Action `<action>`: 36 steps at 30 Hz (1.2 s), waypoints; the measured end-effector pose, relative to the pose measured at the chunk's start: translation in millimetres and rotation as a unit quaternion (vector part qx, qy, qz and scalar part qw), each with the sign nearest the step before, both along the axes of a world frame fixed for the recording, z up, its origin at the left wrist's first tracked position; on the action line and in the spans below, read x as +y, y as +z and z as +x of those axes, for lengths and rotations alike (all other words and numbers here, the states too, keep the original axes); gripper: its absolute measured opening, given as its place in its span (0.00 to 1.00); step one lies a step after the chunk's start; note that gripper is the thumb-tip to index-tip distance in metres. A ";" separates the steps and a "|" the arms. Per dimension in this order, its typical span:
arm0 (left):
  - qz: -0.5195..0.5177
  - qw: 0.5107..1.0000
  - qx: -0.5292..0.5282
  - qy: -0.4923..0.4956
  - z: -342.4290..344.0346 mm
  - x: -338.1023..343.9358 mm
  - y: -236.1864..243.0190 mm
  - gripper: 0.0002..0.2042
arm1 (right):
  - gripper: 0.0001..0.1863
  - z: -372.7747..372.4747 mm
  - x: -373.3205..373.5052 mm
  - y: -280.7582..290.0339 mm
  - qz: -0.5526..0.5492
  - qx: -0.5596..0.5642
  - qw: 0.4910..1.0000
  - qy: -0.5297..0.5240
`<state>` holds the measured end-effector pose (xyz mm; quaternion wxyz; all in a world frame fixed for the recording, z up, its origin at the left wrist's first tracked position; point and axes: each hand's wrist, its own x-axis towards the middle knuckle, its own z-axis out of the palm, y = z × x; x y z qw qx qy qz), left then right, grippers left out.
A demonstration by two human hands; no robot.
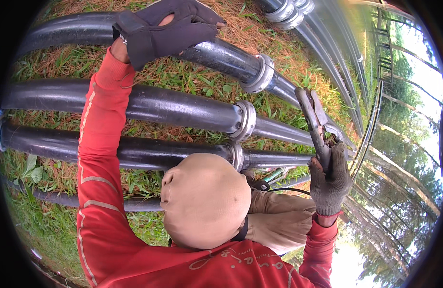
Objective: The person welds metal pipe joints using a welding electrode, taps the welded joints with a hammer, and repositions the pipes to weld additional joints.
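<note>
My left hand [171, 31], in a dark glove with a hole showing skin, reaches over the far black pipe [231, 58]. Its fingers are stretched out to the right, with nothing visible in them; whether it touches the pipe I cannot tell. On the right, my right hand [331, 189], in a grey-brown knitted glove, is closed on a dark worn strip [313, 120] that points up and away, with a split, ragged middle. Its exact kind is unclear. Both my sleeves are red.
Black pipes with pale collars [241, 120] lie side by side on grass and brown needles [202, 86]. More pipes [322, 53] run along the far right. Between my arms is a smooth rounded beige form [207, 201]. Trees [399, 158] and a dark railing [385, 53] stand at the right.
</note>
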<state>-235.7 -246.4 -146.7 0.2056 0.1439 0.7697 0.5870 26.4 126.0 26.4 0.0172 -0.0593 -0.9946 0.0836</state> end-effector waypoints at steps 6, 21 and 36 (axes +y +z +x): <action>-0.061 0.994 0.062 -0.071 3.4 -0.7 11.1 0.20 | 0.33 -5.9 -11.1 -3.2 0.084 0.004 0.992 0.096; 0.280 0.959 0.028 -0.037 24.5 -6.6 -1.9 0.21 | 0.32 -3.4 -7.9 -13.0 0.077 0.024 0.990 0.113; 0.347 0.937 0.007 -0.043 32.1 -5.9 -4.3 0.23 | 0.34 -4.8 -11.1 -12.5 0.075 -0.009 0.994 0.082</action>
